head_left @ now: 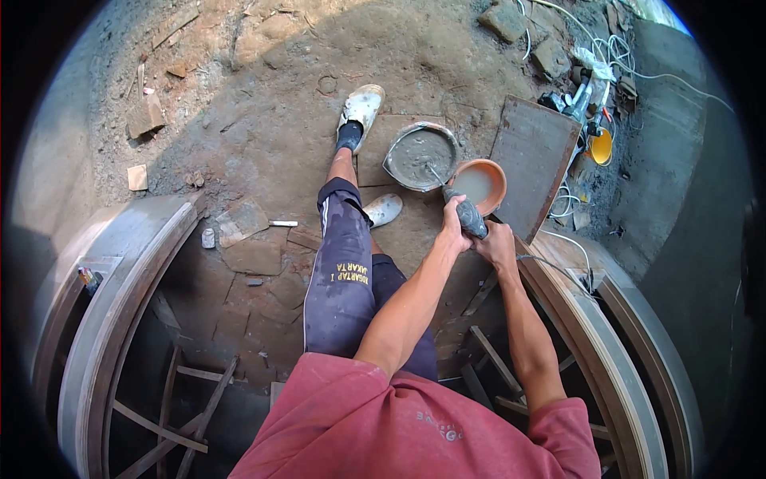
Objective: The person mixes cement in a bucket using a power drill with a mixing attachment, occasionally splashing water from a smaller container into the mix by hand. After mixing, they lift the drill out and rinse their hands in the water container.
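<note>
While shorts read "JAKARTA", L hand & R hand both clench tool handle by cement bucket.

**Daylight, fisheye, black corners**

I see warm, even daylight on the dirt ground, blown out at the far right. Deep shade sits inside the near curved frame. The left hand, right hand and tool handle are sharp. Edges bend strongly.

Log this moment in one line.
left hand: grips tool | right hand: grips tool | tool tip: in bucket | bowl: beside bucket
</note>
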`<control>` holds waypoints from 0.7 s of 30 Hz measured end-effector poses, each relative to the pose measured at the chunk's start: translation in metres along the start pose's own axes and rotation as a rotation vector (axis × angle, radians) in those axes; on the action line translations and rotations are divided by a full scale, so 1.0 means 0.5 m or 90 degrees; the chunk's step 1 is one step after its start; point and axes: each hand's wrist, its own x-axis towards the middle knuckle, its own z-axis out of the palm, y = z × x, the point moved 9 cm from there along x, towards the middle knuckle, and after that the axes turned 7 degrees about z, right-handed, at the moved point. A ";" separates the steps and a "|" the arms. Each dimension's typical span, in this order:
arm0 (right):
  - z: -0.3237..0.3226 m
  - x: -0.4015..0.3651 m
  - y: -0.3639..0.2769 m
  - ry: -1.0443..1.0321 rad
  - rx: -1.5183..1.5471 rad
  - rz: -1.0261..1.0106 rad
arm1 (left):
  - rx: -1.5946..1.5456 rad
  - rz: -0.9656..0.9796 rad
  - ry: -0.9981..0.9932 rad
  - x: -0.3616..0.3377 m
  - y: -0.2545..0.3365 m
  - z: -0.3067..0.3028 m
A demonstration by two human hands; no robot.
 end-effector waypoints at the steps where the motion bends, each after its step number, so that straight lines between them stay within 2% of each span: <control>1: 0.002 -0.001 0.001 0.001 0.008 0.006 | 0.002 0.002 0.002 -0.001 0.002 -0.002; 21: 0.007 -0.004 -0.013 0.004 -0.065 0.011 | 0.030 -0.033 -0.041 -0.002 0.010 -0.014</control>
